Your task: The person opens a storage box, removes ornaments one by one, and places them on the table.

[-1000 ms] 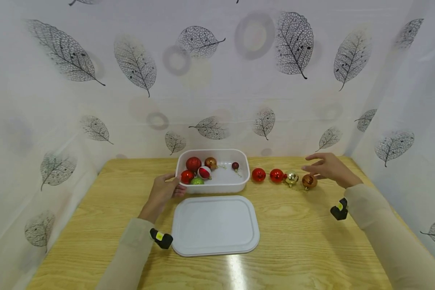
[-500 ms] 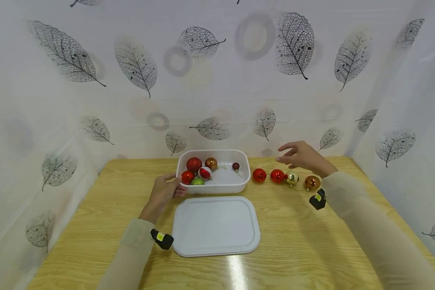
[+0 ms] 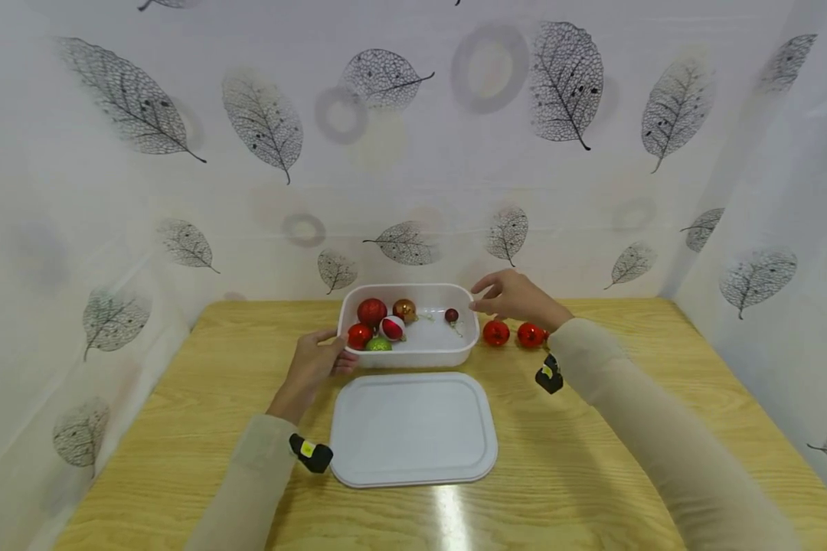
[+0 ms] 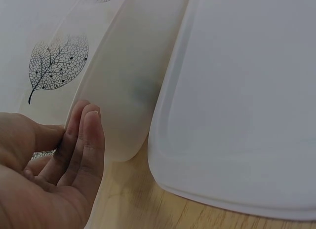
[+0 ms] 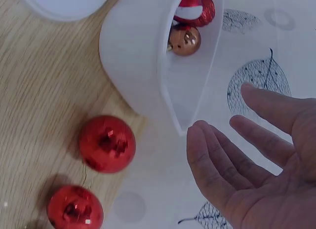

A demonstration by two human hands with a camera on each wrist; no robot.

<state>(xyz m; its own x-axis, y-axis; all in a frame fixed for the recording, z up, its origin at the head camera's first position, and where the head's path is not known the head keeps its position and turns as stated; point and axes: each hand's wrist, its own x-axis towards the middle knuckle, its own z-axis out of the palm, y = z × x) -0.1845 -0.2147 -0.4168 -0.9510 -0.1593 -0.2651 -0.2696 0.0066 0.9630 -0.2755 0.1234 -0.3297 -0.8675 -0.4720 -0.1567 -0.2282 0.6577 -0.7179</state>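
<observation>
A white plastic box (image 3: 413, 359) stands toward the back of the table, with several Christmas baubles, red, copper, green and red-and-white, grouped at its left end. One small dark red bauble (image 3: 451, 314) lies by itself in the right half. My left hand (image 3: 312, 366) grips the box's left end; in the left wrist view its thumb and fingers meet at the rim. With fingers spread and nothing in them, my right hand (image 3: 517, 296) is right at the box's right-end rim. Two shiny red baubles (image 5: 107, 144) lie on the table below it in the right wrist view.
A white lid (image 3: 413, 428) lies flat on the wooden table (image 3: 579, 474), just in front of the box. My right forearm covers the gold and copper baubles at the end of the row. A leaf-patterned curtain (image 3: 413, 168) hangs behind the table and at both sides.
My right hand has moved left, from above the copper bauble at the end of the row to the box's right rim. My left hand keeps its place on the box.
</observation>
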